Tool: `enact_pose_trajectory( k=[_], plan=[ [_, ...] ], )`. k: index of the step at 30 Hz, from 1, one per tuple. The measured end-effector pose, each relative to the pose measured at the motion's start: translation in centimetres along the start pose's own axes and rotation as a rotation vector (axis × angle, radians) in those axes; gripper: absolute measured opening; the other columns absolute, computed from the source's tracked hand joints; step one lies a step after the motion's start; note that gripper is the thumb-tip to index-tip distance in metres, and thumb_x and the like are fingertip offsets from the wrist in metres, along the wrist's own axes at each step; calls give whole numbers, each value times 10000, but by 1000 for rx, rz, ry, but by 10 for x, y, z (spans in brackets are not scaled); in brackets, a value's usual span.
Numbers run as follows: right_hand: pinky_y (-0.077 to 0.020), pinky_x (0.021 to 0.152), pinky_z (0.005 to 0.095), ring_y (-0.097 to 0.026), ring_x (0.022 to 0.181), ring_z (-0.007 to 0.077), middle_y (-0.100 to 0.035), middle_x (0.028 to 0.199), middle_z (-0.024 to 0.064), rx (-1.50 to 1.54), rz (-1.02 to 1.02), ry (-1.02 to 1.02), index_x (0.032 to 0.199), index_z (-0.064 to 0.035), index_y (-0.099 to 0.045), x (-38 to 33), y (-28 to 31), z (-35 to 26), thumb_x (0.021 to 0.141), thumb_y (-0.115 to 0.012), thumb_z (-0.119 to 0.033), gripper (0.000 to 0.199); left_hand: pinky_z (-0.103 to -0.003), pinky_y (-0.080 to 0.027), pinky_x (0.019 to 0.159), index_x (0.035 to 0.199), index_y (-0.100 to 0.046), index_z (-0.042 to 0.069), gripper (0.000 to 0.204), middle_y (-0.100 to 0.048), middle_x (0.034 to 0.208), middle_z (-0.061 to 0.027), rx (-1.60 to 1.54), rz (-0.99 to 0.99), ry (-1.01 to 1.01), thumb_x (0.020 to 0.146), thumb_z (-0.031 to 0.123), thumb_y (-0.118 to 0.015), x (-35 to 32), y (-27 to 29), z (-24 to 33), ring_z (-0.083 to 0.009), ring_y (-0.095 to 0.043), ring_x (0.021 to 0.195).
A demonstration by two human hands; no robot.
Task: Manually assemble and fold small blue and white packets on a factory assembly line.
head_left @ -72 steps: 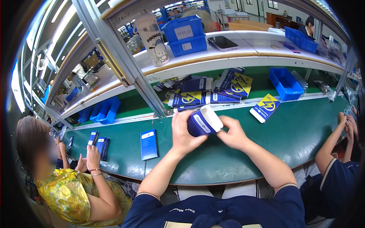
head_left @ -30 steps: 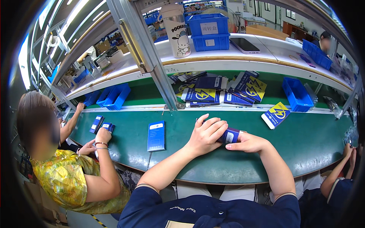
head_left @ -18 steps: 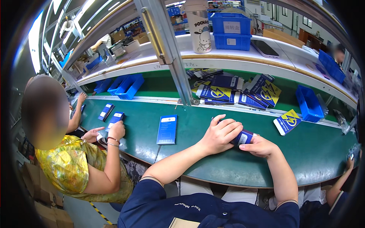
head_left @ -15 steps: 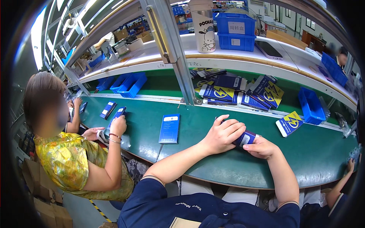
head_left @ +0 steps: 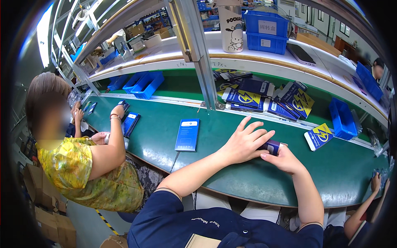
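Observation:
A small dark blue carton [head_left: 271, 146] is above the green bench in front of me, mostly covered by my fingers. My right hand [head_left: 288, 160] grips its right end, thumb along the near side. Over its left part lies my left hand [head_left: 247, 144], fingers spread and stretched out; whether the palm touches the carton is hidden. To the left, a flat blue box [head_left: 187, 135] lies on the bench. Right of my hands is a blue and yellow carton [head_left: 319, 137], lying flat.
Under the shelf, several blue and yellow cartons [head_left: 248, 99] form a loose pile. A blue bin [head_left: 342, 120] stands right of them. On the shelf are a bottle [head_left: 232, 35], stacked blue bins [head_left: 266, 43] and a phone [head_left: 301, 54]. A co-worker [head_left: 78, 165] handles boxes at left.
My left hand's fingers have lifted and spread from around the carton, while my right hand keeps its grip. The co-worker's hand has moved back toward the far boxes. The view has shifted slightly.

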State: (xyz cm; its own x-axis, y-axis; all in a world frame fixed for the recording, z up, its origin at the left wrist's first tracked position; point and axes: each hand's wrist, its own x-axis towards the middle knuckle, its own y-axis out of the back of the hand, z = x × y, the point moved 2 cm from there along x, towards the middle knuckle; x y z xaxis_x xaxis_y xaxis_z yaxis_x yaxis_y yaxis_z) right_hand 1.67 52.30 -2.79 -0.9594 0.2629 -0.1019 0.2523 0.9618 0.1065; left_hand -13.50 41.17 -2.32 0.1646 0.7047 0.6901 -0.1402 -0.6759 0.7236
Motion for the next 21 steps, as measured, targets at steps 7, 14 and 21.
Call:
enact_pose_trajectory(
  k=[7, 14, 21],
  plan=[
    [-504, 923, 364, -636, 1062, 212, -679, 1143, 129, -298, 44, 189, 1244, 9, -610, 1, -10, 9, 903, -713, -202, 415, -572, -345, 1126, 1073, -636, 75, 409, -664, 955, -63, -174, -50, -29, 755, 283, -787, -2, 1, -5, -263, -615, 1090],
    [-520, 831, 417, -666, 969, 340, -689, 1072, 177, -547, 151, 365, 1146, -34, -663, -4, -18, 2, 861, -715, -186, 327, -397, -554, 724, 943, -626, 62, 255, -687, 835, -85, -251, 46, 38, 743, 154, -756, -7, -7, 1, -273, -699, 807],
    [-525, 794, 415, -672, 928, 340, -696, 1033, 171, -597, 170, 350, 1116, -45, -676, -7, -17, -4, 851, -721, -180, 301, -379, -559, 664, 957, -632, 66, 269, -700, 846, -84, -259, 32, 39, 731, 140, -756, -7, -3, 4, -270, -703, 771]
  ],
)
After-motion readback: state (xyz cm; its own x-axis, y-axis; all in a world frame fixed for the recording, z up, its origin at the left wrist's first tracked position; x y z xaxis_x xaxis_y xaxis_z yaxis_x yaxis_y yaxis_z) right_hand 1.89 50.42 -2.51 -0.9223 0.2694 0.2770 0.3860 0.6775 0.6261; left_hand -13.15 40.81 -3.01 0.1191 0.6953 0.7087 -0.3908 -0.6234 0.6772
